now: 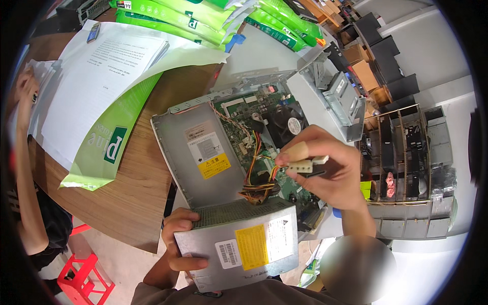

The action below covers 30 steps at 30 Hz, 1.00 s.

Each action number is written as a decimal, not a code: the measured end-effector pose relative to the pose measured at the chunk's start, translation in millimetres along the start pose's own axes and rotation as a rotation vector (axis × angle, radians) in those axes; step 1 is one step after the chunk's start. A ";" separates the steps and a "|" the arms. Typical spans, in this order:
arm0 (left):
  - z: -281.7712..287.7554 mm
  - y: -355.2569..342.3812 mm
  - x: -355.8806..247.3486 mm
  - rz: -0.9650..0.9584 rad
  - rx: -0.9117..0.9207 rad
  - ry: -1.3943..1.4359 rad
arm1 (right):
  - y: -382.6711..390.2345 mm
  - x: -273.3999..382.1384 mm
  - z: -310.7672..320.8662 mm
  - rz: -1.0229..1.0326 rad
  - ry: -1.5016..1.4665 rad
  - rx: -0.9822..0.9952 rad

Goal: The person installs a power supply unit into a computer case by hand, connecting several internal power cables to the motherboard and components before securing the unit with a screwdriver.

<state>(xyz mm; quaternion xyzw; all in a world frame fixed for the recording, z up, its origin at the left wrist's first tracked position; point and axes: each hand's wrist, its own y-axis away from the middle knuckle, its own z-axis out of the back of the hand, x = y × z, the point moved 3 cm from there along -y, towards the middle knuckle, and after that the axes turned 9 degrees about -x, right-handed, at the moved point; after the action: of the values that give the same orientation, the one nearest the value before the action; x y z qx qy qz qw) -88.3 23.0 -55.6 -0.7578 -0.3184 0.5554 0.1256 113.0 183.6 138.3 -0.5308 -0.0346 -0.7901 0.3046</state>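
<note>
A silver computer power supply (223, 229) is tilted at the near edge of an open computer case (175, 137). My left hand (180, 239) is closed around its left side, thumb across the labelled face. Coloured cables (255, 157) run from the power supply up over the green motherboard (238, 117). Pinched in my right hand (333, 165) are white power connectors (301, 166) at the cables' end, with a dark piece beside them. This hand hovers above the board, next to the black fan (282, 124). A beige covering wraps one of its fingertips.
A wooden table (145, 203) lies left, bearing printed sheets (112, 66) on green wrapping. Green paper packs (178, 18) lie at the back. Another person's hand (26, 86) is at far left, above a red stool (84, 274). A metal bracket (343, 99) and shelves (401, 152) are right.
</note>
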 end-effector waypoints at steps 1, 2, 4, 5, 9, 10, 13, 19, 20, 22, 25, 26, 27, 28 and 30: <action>-0.6 -2.9 -2.0 -0.033 0.003 0.016 | 1.7 2.3 -0.7 0.014 0.034 0.010; -1.3 -4.9 -3.3 -0.052 0.004 0.027 | 1.7 4.0 -0.2 0.044 0.035 0.038; 0.2 -5.6 -5.6 -0.014 0.007 0.038 | 5.3 5.5 -1.1 0.036 -0.004 0.029; 0.4 -5.0 -5.2 0.011 0.008 0.041 | 7.1 6.2 -1.4 0.029 -0.042 0.024; 1.7 -1.4 -4.8 0.029 0.015 0.031 | 15.5 0.1 -0.3 0.037 -0.136 0.035; 1.9 0.3 -2.0 0.016 -0.005 0.036 | 18.0 -3.5 2.2 0.001 -0.136 0.022; -1.9 -8.2 -9.0 -0.024 0.010 0.030 | 29.0 -7.8 9.6 -0.047 -0.182 -0.008; -2.4 -0.5 -6.0 -0.067 0.050 0.026 | 52.5 -8.1 23.1 -0.219 -0.326 -0.211; 0.0 4.2 -5.6 -0.009 0.006 0.026 | 52.8 -9.9 23.8 -0.294 -0.301 -0.269; 1.9 7.5 -5.5 0.054 -0.025 0.029 | 52.4 -14.3 23.4 -0.310 -0.319 -0.289; 6.7 8.5 -3.4 0.342 -0.077 0.181 | 57.5 -17.5 18.3 -0.349 -0.345 -0.356; 4.1 7.1 -4.5 0.283 -0.044 0.156 | 59.4 -19.4 18.2 -0.325 -0.299 -0.382; 3.0 6.1 -6.2 0.254 -0.024 0.139 | 61.3 -20.7 17.7 -0.301 -0.251 -0.408; 2.1 5.3 -8.3 0.226 -0.005 0.121 | 63.0 -19.6 16.2 -0.299 -0.248 -0.408; 1.9 6.3 -10.9 0.259 -0.022 0.114 | 68.2 -13.3 20.6 -0.352 -0.296 -0.361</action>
<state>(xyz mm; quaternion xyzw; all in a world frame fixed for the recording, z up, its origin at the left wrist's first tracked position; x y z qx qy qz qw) -89.9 11.1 -51.4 -0.8241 -0.2163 0.5197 0.0625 168.4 141.9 117.4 -0.6719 -0.0291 -0.7380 0.0554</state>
